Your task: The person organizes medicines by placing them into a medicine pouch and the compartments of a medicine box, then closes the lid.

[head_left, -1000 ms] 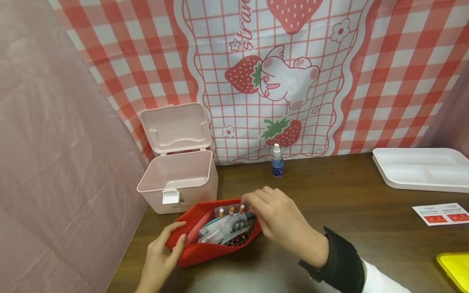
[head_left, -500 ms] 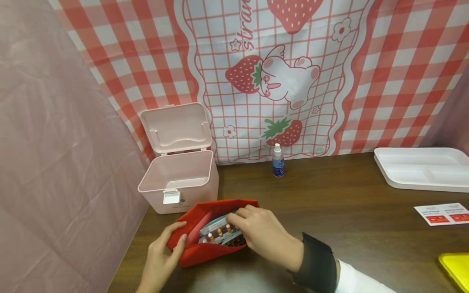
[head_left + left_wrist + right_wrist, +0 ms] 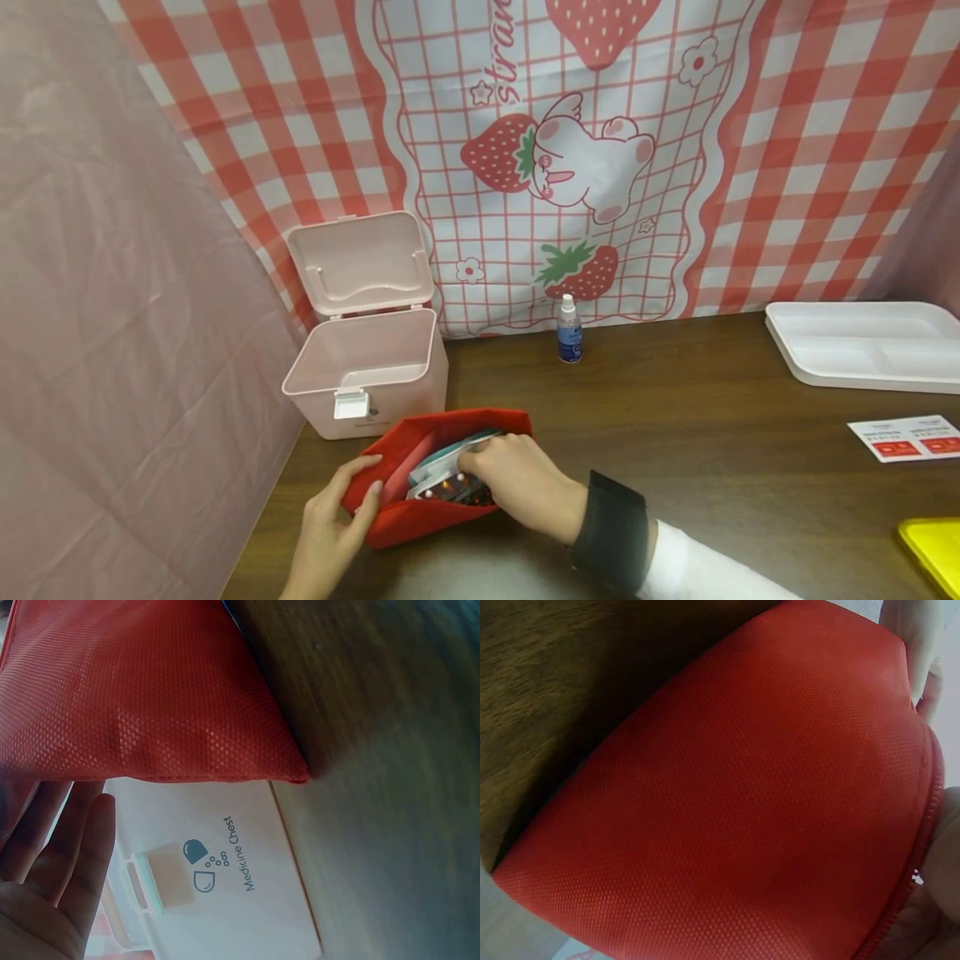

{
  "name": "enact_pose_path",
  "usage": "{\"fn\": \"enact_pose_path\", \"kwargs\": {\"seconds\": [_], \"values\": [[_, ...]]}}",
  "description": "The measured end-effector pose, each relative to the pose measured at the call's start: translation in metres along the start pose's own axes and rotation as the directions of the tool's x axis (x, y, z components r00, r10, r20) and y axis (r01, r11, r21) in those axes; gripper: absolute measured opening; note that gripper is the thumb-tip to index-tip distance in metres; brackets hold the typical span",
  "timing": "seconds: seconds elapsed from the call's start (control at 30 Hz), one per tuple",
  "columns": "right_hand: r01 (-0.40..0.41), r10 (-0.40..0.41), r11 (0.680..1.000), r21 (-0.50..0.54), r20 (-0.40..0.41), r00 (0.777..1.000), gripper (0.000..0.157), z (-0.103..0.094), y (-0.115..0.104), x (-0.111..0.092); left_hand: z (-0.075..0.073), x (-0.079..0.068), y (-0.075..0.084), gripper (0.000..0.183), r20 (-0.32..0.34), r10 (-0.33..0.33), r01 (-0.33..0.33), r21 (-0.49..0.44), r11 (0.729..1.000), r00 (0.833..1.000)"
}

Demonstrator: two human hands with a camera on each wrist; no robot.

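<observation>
The red pouch sits on the table, mouth upward, just in front of the pink box, whose lid is raised. The left hand grasps the pouch's left end between thumb and fingers. The right hand reaches into the mouth over some packs; its fingertips are hidden, so whether its grip has hold of anything cannot be told. Behind stands a spray bottle; well to the right lie a white tray, a card and something yellow, partly out of view.
</observation>
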State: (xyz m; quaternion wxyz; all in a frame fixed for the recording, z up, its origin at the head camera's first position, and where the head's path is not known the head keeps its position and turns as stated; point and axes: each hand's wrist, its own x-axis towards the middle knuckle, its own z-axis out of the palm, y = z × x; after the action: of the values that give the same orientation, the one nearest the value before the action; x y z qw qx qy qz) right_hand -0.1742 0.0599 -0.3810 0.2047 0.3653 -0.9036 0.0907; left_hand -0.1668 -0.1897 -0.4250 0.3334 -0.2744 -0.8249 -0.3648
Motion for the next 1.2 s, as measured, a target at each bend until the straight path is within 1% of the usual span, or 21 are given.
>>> {"fn": "enact_pose_path", "kwargs": {"seconds": [0.23, 0.4, 0.5, 0.6, 0.7, 0.83, 0.93, 1.2], "values": [[-0.014, 0.016, 1.000, -0.019, 0.065, 0.998, 0.022, 0.002, -0.001, 0.005, -0.001, 0.001, 0.001, 0.043, 0.007, -0.003, 0.003, -0.009, 1.000, 1.000], [0.011, -0.004, 0.998, -0.056, 0.120, 0.993, 0.016, 0.000, -0.003, 0.006, 0.000, 0.001, 0.001, 0.042, 0.004, -0.001, 0.001, 0.001, 1.000, 1.000], [0.015, -0.005, 0.996, -0.085, 0.123, 0.992, 0.015, 0.000, -0.004, 0.007, 0.000, 0.001, 0.001, 0.043, 0.003, -0.004, 0.004, 0.007, 1.000, 1.000], [-0.001, 0.011, 0.995, -0.095, 0.109, 0.994, 0.017, 0.000, -0.003, 0.008, 0.000, 0.001, 0.001, 0.043, 0.008, -0.014, 0.014, -0.001, 1.000, 1.000], [-0.021, 0.027, 0.998, -0.061, 0.096, 0.995, 0.016, 0.002, 0.000, 0.010, -0.002, 0.004, 0.008, 0.040, 0.016, -0.025, 0.025, -0.012, 1.000, 1.000], [-0.043, 0.042, 0.999, 0.013, 0.113, 0.993, 0.016, 0.002, 0.005, 0.015, -0.001, 0.003, 0.006, 0.040, 0.019, -0.030, 0.030, -0.019, 0.999, 0.999], [-0.054, 0.049, 0.998, 0.036, 0.124, 0.991, 0.016, 0.002, 0.006, 0.017, 0.000, 0.000, 0.000, 0.042, 0.017, -0.022, 0.022, -0.019, 1.000, 1.000], [-0.062, 0.054, 0.996, 0.065, 0.129, 0.990, 0.014, 0.001, 0.006, 0.017, 0.000, 0.002, 0.003, 0.042, -0.004, 0.012, -0.012, -0.001, 1.000, 1.000]]}}
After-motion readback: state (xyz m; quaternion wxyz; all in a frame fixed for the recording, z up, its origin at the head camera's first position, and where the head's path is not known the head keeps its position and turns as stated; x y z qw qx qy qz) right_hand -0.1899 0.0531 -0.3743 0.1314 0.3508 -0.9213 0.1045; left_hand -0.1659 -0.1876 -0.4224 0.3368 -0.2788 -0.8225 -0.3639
